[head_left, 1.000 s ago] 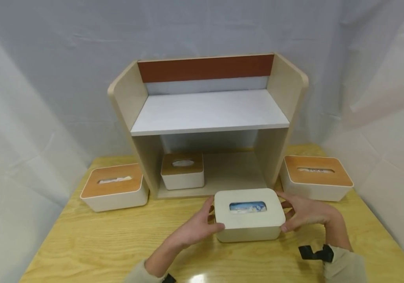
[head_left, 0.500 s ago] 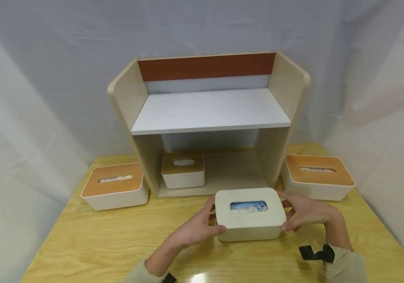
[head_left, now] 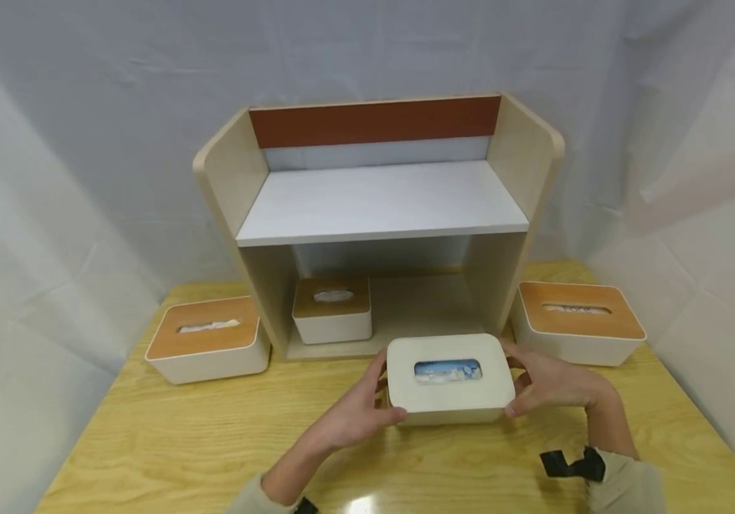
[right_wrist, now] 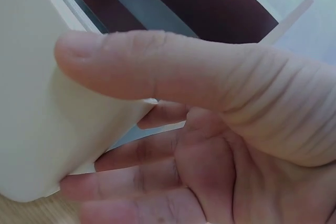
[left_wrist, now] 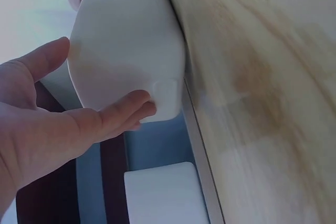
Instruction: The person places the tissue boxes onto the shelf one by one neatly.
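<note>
White tissue box had shifted slightly towards the shelf unit; my left hand and right hand gripped its ends, neither nearer; long axis ran between them.

The wood-grained table bears a shelf unit at twelve o'clock, one orange-lidded box at ten o'clock and a second orange-lidded box at two. On the unit's lower board, toward nine o'clock, stands a smaller box. Whether the cream box touches the table is unclear.
</note>
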The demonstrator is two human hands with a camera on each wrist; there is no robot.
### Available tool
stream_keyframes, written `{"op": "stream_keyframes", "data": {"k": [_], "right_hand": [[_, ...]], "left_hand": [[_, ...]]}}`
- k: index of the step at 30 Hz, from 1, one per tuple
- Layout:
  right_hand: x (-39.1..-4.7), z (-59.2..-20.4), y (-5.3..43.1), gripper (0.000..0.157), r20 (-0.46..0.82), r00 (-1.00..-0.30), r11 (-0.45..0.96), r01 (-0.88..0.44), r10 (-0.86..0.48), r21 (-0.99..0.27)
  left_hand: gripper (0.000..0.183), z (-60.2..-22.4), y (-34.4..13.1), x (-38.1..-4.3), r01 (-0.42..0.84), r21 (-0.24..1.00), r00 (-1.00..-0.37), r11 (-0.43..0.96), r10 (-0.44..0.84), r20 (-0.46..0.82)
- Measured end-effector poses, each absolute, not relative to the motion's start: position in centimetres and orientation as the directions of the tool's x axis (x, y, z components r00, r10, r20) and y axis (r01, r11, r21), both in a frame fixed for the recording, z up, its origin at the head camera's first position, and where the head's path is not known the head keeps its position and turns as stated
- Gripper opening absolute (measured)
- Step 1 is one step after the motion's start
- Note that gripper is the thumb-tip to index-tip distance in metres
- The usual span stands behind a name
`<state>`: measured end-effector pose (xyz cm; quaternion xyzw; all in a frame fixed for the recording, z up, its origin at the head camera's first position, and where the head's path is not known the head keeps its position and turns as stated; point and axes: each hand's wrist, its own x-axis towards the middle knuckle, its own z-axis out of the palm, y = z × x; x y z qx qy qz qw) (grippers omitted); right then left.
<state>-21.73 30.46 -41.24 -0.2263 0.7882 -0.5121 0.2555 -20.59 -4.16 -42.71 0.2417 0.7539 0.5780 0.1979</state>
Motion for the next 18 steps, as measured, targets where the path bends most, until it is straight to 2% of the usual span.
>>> {"op": "stream_keyframes", "data": {"k": [7, 18], "right_hand": [[-21.8, -41.6, 29.8, 0.116, -0.110, -0.817, 0.423, -0.173, -0.566, -0.889], [-22.2, -42.1, 29.1, 0.113, -0.097, -0.840, 0.428, -0.169, -0.534, -0.888]], "left_hand": [[0.099, -43.3, -4.8, -21.4, 0.178, 0.958, -0.810, 0.227, 0.586, 0.011], [0.096, -43.7, -5.8, -22.9, 0.181, 0.962, -0.810, 0.205, 0.586, 0.027]]}}
